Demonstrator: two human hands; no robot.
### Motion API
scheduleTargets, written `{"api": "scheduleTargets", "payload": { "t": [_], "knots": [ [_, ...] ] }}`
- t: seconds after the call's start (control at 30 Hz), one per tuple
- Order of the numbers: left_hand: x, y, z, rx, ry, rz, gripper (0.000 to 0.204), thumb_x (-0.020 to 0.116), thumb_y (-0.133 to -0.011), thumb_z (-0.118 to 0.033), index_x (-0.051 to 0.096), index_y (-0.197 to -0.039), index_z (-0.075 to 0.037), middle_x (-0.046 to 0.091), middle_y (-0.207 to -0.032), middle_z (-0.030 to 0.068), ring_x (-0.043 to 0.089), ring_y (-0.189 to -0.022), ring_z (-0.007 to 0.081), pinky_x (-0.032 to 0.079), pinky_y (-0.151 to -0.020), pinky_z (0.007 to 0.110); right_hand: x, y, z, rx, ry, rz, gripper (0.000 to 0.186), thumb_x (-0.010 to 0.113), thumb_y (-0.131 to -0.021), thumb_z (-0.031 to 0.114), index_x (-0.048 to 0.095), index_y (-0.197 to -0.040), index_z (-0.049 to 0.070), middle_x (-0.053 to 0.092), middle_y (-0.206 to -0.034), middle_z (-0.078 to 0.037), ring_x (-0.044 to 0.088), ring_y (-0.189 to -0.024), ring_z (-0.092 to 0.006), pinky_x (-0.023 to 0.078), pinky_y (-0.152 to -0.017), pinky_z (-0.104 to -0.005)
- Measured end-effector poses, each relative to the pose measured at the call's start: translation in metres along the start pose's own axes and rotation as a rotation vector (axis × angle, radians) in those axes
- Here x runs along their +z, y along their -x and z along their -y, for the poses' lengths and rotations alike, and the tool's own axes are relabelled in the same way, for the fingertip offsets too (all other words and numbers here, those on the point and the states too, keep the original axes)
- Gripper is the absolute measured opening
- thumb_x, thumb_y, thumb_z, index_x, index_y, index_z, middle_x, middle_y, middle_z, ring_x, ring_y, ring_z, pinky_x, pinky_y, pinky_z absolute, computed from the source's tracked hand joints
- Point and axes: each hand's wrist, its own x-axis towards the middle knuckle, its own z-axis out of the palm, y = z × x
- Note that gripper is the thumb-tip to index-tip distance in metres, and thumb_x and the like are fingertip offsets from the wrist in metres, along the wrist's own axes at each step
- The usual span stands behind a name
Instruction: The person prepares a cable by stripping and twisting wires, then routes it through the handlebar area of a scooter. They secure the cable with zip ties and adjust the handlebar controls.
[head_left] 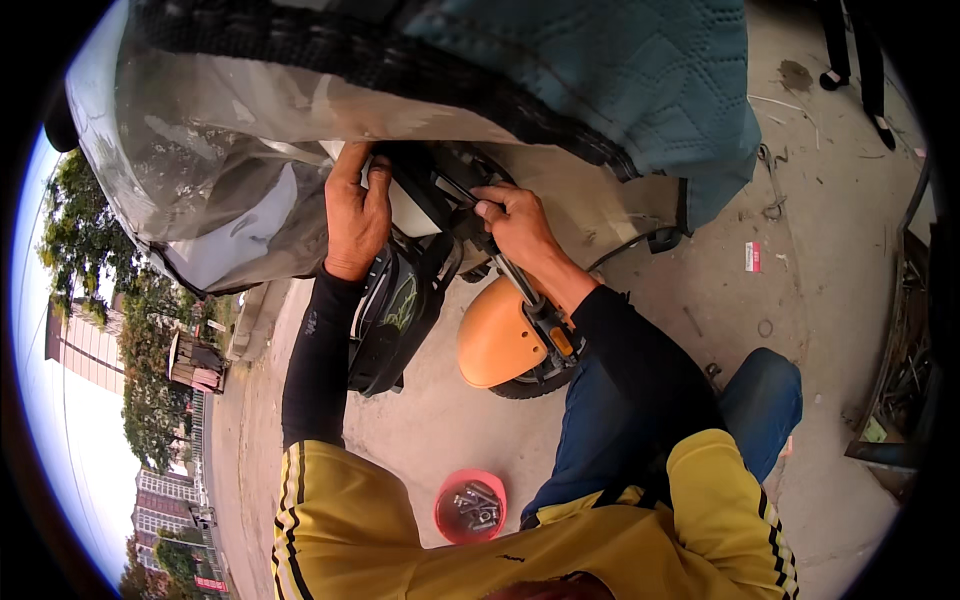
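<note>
Mid-job under the scooter's front panel: left hand clamps the housing, right hand grips a thin tool (tip hidden). Next probably needs steady torque.

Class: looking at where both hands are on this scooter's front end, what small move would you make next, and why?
Probably turn the dark tool a little with the right hand: its fingers pinch it at the scooter's front, while the left hand braces the body alongside.

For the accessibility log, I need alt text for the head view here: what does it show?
Both hands work at the front of a small scooter: the left hand grips under a grey and blue quilted cover, the right hand holds a dark part by the steering column. An orange front fender and a red bowl of bolts sit below on concrete.
</note>
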Motion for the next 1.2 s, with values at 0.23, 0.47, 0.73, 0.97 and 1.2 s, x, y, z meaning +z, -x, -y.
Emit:
{"api": "scheduleTargets", "payload": {
  "t": [0.23,0.47,0.73,0.97,1.2],
  "knots": [
    [-0.004,-0.007,0.002,0.084,-0.051,0.003,0.039,0.055,-0.089,0.005,0.064,-0.127,0.002,0.066,-0.118,0.0247,0.06,-0.11,0.0475,0.051,-0.097,0.047,0.025,0.001,0.004,0.08,-0.193,0.022,0.029,0.066,-0.104,0.005,0.071,-0.13,-0.007,0.076,-0.103,-0.007,0.066,-0.087,-0.0126,0.054,-0.079,-0.0272],
    [-0.003,-0.008,0.003,0.15,-0.133,-0.051,0.046,0.061,-0.082,0.0,0.067,-0.128,-0.001,0.067,-0.117,0.0178,0.064,-0.106,0.0412,0.053,-0.093,0.049,0.029,-0.007,0.0,0.17,-0.302,0.015,0.022,0.067,-0.101,0.0,0.077,-0.121,-0.003,0.075,-0.097,-0.007,0.061,-0.084,-0.0116,0.049,-0.076,-0.0267],
    [0.0,-0.004,0.004,0.183,-0.09,-0.081,0.046,0.064,-0.083,-0.004,0.066,-0.129,0.0,0.067,-0.122,0.0155,0.064,-0.111,0.0362,0.052,-0.095,0.046,-0.016,-0.008,0.024,0.22,-0.34,0.319,0.021,0.069,-0.103,0.006,0.074,-0.12,-0.005,0.071,-0.096,-0.006,0.058,-0.082,-0.0125,0.046,-0.074,-0.0279],
    [0.005,-0.001,0.006,0.171,-0.071,-0.062,0.055,0.065,-0.082,-0.004,0.062,-0.136,-0.001,0.065,-0.131,0.0178,0.063,-0.118,0.0377,0.052,-0.103,0.047,-0.004,-0.01,0.02,-0.016,-0.291,0.16,0.02,0.068,-0.103,0.003,0.076,-0.119,-0.007,0.067,-0.089,-0.003,0.051,-0.074,-0.0106,0.042,-0.068,-0.0267],
    [0.009,0.002,0.008,0.163,-0.106,-0.05,0.051,0.068,-0.079,-0.006,0.066,-0.129,0.002,0.067,-0.129,0.016,0.065,-0.117,0.0349,0.053,-0.101,0.045,0.009,-0.019,0.011,0.099,-0.28,0.208,0.018,0.068,-0.101,0.0,0.077,-0.116,-0.005,0.068,-0.087,-0.003,0.054,-0.075,-0.0108,0.043,-0.069,-0.0274]
  ]
}}
